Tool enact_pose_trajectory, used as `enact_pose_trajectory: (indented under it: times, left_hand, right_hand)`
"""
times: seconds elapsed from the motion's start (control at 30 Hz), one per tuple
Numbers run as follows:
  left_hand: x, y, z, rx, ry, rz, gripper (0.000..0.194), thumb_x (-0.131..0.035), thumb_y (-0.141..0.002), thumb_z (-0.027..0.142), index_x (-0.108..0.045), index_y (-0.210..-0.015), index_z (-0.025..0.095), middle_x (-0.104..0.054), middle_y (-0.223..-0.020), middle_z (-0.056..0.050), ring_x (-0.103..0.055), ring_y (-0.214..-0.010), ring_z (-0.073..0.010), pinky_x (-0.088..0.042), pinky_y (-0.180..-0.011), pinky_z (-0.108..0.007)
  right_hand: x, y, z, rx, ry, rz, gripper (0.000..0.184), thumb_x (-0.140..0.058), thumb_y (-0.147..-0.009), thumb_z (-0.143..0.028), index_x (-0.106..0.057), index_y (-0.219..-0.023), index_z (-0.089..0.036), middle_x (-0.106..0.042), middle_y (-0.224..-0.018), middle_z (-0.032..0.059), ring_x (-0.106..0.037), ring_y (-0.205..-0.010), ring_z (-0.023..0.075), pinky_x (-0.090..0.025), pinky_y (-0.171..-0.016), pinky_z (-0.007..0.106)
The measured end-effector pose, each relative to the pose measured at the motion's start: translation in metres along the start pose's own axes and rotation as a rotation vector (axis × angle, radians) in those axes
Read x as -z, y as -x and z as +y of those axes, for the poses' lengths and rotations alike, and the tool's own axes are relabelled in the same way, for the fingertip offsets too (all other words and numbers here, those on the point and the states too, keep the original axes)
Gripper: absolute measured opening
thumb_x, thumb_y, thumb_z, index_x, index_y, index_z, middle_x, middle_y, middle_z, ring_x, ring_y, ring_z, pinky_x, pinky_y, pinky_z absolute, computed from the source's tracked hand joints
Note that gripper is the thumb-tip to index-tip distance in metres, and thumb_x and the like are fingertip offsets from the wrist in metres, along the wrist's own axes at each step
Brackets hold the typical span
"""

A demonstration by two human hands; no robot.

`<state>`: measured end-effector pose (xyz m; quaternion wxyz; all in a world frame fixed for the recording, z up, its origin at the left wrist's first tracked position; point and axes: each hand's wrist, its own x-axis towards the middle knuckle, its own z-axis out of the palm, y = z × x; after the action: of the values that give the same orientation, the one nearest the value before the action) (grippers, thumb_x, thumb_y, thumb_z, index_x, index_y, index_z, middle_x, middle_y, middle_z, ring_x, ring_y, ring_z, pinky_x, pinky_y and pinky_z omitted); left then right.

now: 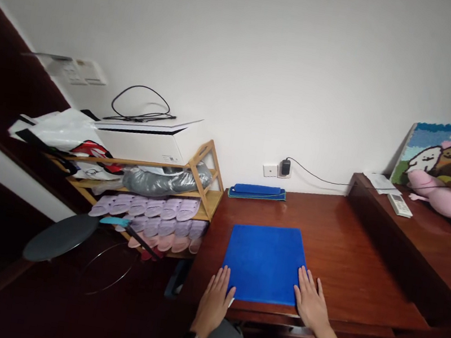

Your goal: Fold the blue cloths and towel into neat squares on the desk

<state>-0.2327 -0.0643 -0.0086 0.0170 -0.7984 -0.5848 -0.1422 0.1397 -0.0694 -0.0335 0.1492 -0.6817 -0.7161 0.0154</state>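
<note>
A square blue cloth (264,264) lies flat and spread out on the reddish-brown wooden desk (338,238). At its near left corner rests my left hand (214,298), fingers stretched out, with a dark watch on the wrist. A small white tag shows by that corner. My right hand (309,301) lies on the right edge of the cloth, its fingers extended and thumb apart. Neither hand grips anything. Against the wall, at the back of the desk, sits a folded blue cloth (257,190) with a green edge.
On the left stands a wooden rack (209,203) with several pairs of slippers (152,223) and a white box (139,144) on top. A round dark stool (63,237) is beside it. On the right ledge are a remote (399,206) and a pink plush toy (447,197).
</note>
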Motion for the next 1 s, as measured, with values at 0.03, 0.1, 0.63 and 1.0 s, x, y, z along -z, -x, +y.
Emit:
enact_pose_trajectory:
  times: [0.03,0.1,0.63,1.0]
  left_hand:
    - [0.004,0.001,0.000,-0.013,0.015,-0.013,0.067,-0.037,-0.110,0.042,-0.012,-0.169,0.023,-0.036,-0.168,-0.012,-0.036,-0.155,-0.0269,-0.040,-0.123,-0.052]
    - [0.014,0.004,0.004,-0.036,0.052,-0.022,0.063,-0.037,-0.110,0.040,-0.018,-0.168,0.026,-0.036,-0.169,-0.010,-0.037,-0.154,-0.0255,-0.040,-0.123,-0.050]
    - [0.021,0.054,-0.010,-0.262,-0.041,0.313,0.049,-0.040,-0.099,0.010,-0.074,-0.126,0.034,-0.079,-0.122,0.002,-0.076,-0.112,-0.0190,-0.064,-0.097,-0.034]
    - [0.081,0.027,-0.007,-0.280,0.122,0.304,0.038,-0.043,-0.103,0.023,-0.076,-0.115,0.034,-0.083,-0.104,0.000,-0.079,-0.094,-0.0209,-0.067,-0.085,-0.033]
  right_hand:
    - [0.004,0.000,-0.001,-0.006,0.000,-0.005,0.062,-0.024,-0.108,-0.042,-0.034,-0.164,-0.020,-0.037,-0.168,0.0064,-0.030,-0.157,0.0288,-0.020,-0.128,0.057]
    - [0.014,0.004,0.000,-0.008,-0.003,-0.003,0.061,-0.027,-0.107,-0.042,-0.036,-0.164,-0.024,-0.036,-0.168,0.0040,-0.029,-0.158,0.0296,-0.021,-0.128,0.058]
    - [0.008,0.080,0.053,0.298,-0.162,0.102,0.055,-0.046,-0.101,-0.021,-0.055,-0.152,-0.039,-0.067,-0.145,-0.0010,-0.066,-0.128,0.0236,-0.051,-0.112,0.042]
    - [0.108,0.050,0.043,0.276,-0.314,0.073,0.032,-0.054,-0.100,-0.043,-0.074,-0.123,-0.052,-0.080,-0.117,-0.0048,-0.077,-0.105,0.0269,-0.064,-0.094,0.036]
